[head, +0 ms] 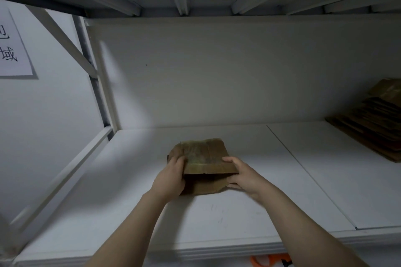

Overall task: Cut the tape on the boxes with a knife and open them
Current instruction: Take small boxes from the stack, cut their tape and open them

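A small taped cardboard box (204, 156) sat mid-shelf (238, 212), well apart from every edge. The left hand (170, 178) and right hand (243, 176) gripped its opposite sides. It looked light, worn and crushable, so its side corners seemed the safest hold.

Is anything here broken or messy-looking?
Yes. The cardboard box looks battered: its corners are rounded and crumpled, and the tape across its top is wrinkled and yellowish. The left hand and right hand grip its near sides.
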